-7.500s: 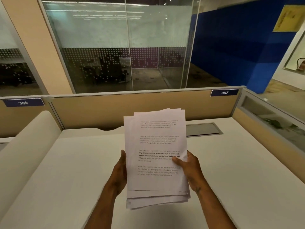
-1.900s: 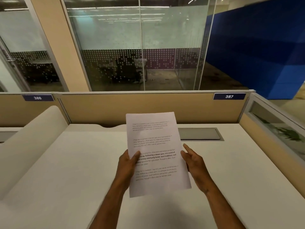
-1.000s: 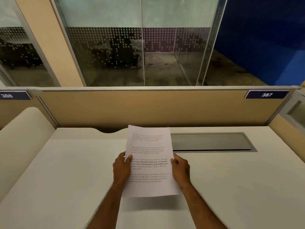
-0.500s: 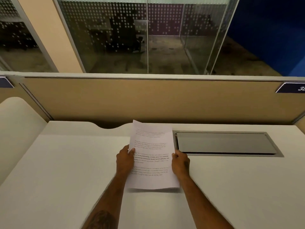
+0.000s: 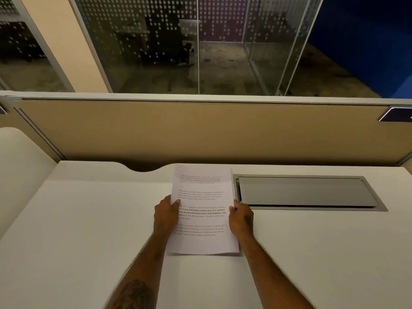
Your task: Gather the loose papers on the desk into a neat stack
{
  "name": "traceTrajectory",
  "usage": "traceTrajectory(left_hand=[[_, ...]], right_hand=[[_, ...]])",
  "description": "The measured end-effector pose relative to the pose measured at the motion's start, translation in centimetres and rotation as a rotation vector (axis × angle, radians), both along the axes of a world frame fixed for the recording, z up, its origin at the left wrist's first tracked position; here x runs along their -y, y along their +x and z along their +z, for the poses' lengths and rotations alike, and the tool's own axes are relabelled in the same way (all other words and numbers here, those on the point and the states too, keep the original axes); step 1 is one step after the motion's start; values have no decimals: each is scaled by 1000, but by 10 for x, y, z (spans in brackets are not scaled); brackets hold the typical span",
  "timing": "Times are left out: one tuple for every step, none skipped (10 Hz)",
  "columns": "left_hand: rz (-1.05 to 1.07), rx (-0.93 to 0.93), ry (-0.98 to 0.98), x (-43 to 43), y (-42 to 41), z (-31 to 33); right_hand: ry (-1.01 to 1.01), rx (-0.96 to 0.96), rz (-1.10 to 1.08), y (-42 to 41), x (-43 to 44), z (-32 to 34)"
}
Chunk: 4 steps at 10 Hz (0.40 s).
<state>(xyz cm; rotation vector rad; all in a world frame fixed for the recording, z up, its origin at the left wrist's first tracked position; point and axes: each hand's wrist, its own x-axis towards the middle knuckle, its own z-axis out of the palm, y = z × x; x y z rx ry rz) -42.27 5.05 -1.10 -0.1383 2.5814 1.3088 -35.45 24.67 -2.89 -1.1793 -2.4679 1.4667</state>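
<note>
A white desk (image 5: pixel 89 230) fills the lower part of the view. A grey metal cable hatch (image 5: pixel 307 191) is set flush into the desk near its far edge, right of centre, with its lid closed. A curved cut-out (image 5: pixel 142 167) notches the far edge, left of centre. A tan partition panel (image 5: pixel 200 130) stands along the far edge, capped by a pale rail. A dark blue number plate (image 5: pixel 396 114) is fixed at the panel's right end. A rounded cream divider (image 5: pixel 20 170) borders the left edge. Glass walls (image 5: pixel 167 45) with a dot pattern and a blue wall (image 5: pixel 367 30) stand beyond.
</note>
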Motion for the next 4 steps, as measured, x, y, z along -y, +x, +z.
traceTrajectory(left_hand=[[1, 28, -91, -1, -2, 1], [13, 56, -268, 2, -3, 6], [19, 18, -326, 7, 4, 15], [-15, -61, -327, 11, 22, 23]], right_hand=[[31, 27, 38, -1, -1, -1], [54, 64, 77, 2, -1, 5], [166, 84, 83, 12, 5, 15], [257, 78, 72, 29, 12, 29]])
